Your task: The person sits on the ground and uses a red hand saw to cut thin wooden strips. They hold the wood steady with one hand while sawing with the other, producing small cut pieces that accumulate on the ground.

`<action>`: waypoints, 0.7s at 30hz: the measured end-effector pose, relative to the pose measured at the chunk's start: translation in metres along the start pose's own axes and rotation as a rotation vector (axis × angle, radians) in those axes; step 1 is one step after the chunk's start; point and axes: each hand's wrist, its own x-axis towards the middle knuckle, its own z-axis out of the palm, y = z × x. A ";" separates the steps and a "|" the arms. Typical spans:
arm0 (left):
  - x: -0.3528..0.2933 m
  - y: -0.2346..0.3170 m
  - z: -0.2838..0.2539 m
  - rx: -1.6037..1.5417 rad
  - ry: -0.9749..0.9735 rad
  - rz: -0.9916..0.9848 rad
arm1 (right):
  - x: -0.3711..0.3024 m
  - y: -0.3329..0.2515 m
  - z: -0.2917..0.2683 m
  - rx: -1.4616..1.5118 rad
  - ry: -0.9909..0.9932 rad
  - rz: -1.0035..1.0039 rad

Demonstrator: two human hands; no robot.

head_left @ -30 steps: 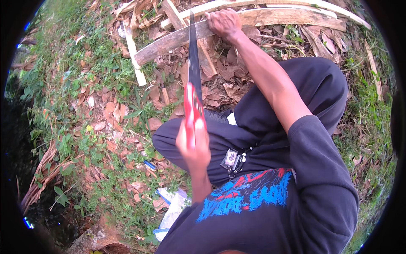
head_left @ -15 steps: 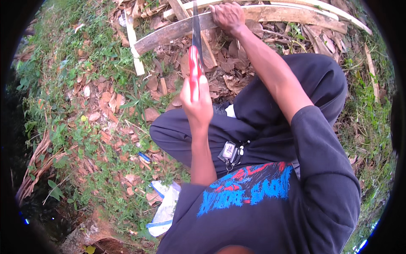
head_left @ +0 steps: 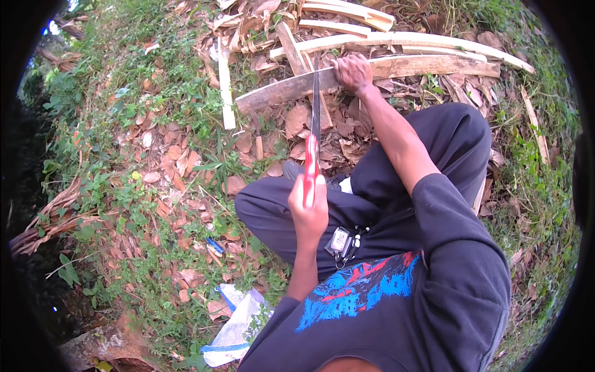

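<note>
My left hand (head_left: 308, 208) is closed round the red handle of a hand saw (head_left: 317, 108). The dark blade points away from me and lies across a curved, weathered wooden plank (head_left: 276, 94), left of my other hand. With its fingers curled over the plank's far edge, my right hand (head_left: 354, 74) grips it close beside the blade. Under the plank, a narrow wooden strip (head_left: 290, 44) runs crosswise. My legs are folded on the ground, just on the near side of the wood.
Pale split wood strips (head_left: 427, 40) lie beyond the plank. Another pale stick (head_left: 224, 87) is at the left, near a small wooden-handled tool (head_left: 259, 146). A blue object (head_left: 214, 246) and a white-and-blue plastic sack (head_left: 238, 328) lie on leafy grass.
The saw has been drawn back toward me, with more blade showing between handle and plank. My right hand keeps its grip on the plank. The whole view has shifted.
</note>
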 end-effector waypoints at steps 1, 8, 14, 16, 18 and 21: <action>-0.022 -0.008 -0.016 -0.016 0.004 -0.046 | -0.004 -0.002 0.000 -0.014 0.029 0.002; -0.081 0.056 -0.074 -0.512 0.175 0.149 | 0.002 -0.019 -0.023 -0.122 -0.110 0.023; -0.082 0.036 -0.110 -0.603 0.230 0.301 | 0.007 -0.015 -0.046 -0.055 -0.549 -0.037; -0.079 0.037 -0.109 -0.578 0.237 0.288 | 0.010 -0.001 -0.043 -0.006 -0.548 -0.105; -0.078 0.039 -0.106 -0.547 0.269 0.257 | 0.011 0.010 -0.042 0.052 -0.412 -0.242; -0.086 0.029 -0.115 -0.567 0.350 0.240 | 0.030 -0.025 -0.057 -0.013 -0.363 -0.163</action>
